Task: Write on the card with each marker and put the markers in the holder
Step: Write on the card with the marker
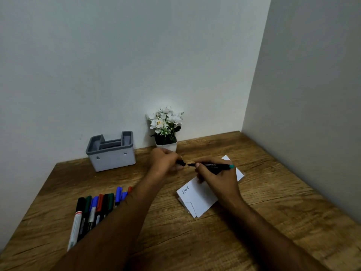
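My right hand (216, 178) grips a black marker (214, 166) with a teal end, held level above the white card (197, 198). My left hand (165, 163) pinches the marker's black cap (181, 163), a small gap away from the bare tip. The card lies on the wooden desk and has one handwritten word near its left corner. A grey holder (111, 152) stands against the wall at the back left; I see no markers in it. Several capped markers (93, 210) in black, green, blue and red lie in a row at the front left, partly hidden by my left forearm.
A small white pot of white flowers (166, 130) stands against the wall just behind my left hand. Walls close the desk (273, 222) at the back and on the right. The card looks folded, with layers showing at its near corner.
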Available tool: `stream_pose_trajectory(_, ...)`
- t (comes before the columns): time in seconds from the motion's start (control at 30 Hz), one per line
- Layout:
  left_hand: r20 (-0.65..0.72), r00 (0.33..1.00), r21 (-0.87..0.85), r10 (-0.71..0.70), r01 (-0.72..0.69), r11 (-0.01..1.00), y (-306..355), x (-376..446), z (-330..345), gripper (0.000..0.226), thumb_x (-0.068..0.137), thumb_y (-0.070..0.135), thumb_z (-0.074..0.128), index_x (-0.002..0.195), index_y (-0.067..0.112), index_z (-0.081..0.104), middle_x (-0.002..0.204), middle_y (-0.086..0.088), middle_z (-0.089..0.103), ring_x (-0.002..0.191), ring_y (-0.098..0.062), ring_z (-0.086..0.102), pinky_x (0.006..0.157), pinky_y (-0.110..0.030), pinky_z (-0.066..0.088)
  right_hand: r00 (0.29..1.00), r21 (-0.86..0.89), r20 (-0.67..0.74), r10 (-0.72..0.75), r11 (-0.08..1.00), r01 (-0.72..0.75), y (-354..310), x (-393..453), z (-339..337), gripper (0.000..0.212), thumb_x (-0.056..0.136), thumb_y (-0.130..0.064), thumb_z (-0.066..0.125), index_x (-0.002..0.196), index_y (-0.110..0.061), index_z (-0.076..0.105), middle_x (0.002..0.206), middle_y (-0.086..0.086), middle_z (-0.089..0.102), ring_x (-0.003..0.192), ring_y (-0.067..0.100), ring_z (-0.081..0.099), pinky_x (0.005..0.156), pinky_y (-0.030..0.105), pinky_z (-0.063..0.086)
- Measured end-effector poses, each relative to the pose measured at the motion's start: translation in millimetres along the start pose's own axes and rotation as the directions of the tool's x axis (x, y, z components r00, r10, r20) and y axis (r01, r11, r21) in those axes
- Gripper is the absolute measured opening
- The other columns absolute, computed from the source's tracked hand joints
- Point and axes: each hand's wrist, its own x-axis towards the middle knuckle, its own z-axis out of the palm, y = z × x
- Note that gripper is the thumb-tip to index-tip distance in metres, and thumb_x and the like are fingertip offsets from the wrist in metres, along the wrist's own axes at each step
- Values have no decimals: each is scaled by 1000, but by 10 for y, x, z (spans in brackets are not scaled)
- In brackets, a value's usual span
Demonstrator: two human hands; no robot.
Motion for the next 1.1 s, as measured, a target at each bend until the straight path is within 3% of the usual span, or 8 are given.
stream_pose_trajectory(0.03, 44, 995, -172, -85, 91, 981, 29, -21, 1, 7, 82, -5, 71, 88, -8, 69, 87, -23, 72, 70, -29, 72, 52, -27, 60, 1000, 11, -6, -5, 1000, 5, 2, -4, -4, 12, 93, -4, 72, 96, -11, 82, 76, 6, 78, 67, 18, 74, 66, 24, 60)
stream_pose_trajectory(0.1, 106, 984, -303, -142, 168, 938, 29, -49, 2, 9, 83, -9, 67, 92, -12, 66, 90, -25, 71, 71, -30, 72, 54, -28, 60, 1000, 43, -16, -11, 999, 12, 12, -6, -14, 14, 94, -3, 70, 97, -10, 81, 78, 7, 78, 68, 20, 74, 66, 26, 62)
stream_pose_trajectory(0.47, 240, 960, -404, -144, 234, 884, -47, -122, 34, 13, 83, -11, 64, 95, -13, 65, 90, -26, 72, 70, -30, 73, 59, -29, 62, 999, 47, -7, -44, 998, 44, 100, 51, 17, 13, 92, -1, 72, 97, -10, 80, 78, 6, 78, 69, 23, 75, 65, 28, 62)
stream_pose_trajectory(0.53, 229, 965, -425, -125, 214, 879, -33, -157, 40, 17, 82, -13, 64, 98, -16, 64, 90, -27, 71, 68, -31, 73, 55, -28, 61, 999, 72, -12, -37, 997, 38, 130, 62, 29, 8, 90, -2, 77, 95, -8, 76, 79, 8, 77, 71, 24, 76, 66, 29, 62)
stream_pose_trajectory(0.67, 203, 974, -460, -101, 186, 868, -8, -228, 56, 23, 81, -19, 62, 104, -20, 59, 90, -26, 66, 63, -30, 71, 53, -28, 58, 995, -2, -49, -89, 996, 89, 192, 127, 71, 8, 82, -8, 86, 88, -12, 81, 81, -2, 80, 80, 10, 76, 73, 19, 56)
stream_pose_trajectory(0.87, 63, 994, -487, -94, 113, 866, 45, -258, 141, 17, 85, -18, 55, 101, -11, 55, 71, -12, 58, 39, -12, 62, 47, -25, 58, 991, 20, -66, -114, 993, 116, 197, 238, 198, 9, 81, -8, 87, 78, -10, 78, 69, -1, 74, 62, 10, 66, 62, 26, 51)
stream_pose_trajectory(0.97, 2, 997, -519, -77, 67, 852, 70, -230, 89, 10, 84, -15, 57, 90, -7, 60, 74, -12, 60, 50, -15, 63, 45, -20, 53, 988, 65, -58, -142, 987, 145, 167, 287, 305, 10, 81, -6, 86, 79, -9, 77, 71, 1, 74, 62, 10, 66, 62, 27, 52)
stream_pose_trajectory(1.1, -89, 996, -511, -12, -36, 859, 100, -171, -116, 10, 84, -10, 61, 83, -3, 66, 78, -13, 68, 68, -23, 69, 55, -27, 58, 989, 189, 6, -147, 971, 143, 114, 292, 467, 12, 85, -1, 82, 95, 0, 77, 83, 17, 76, 64, 18, 68, 59, 31, 56)
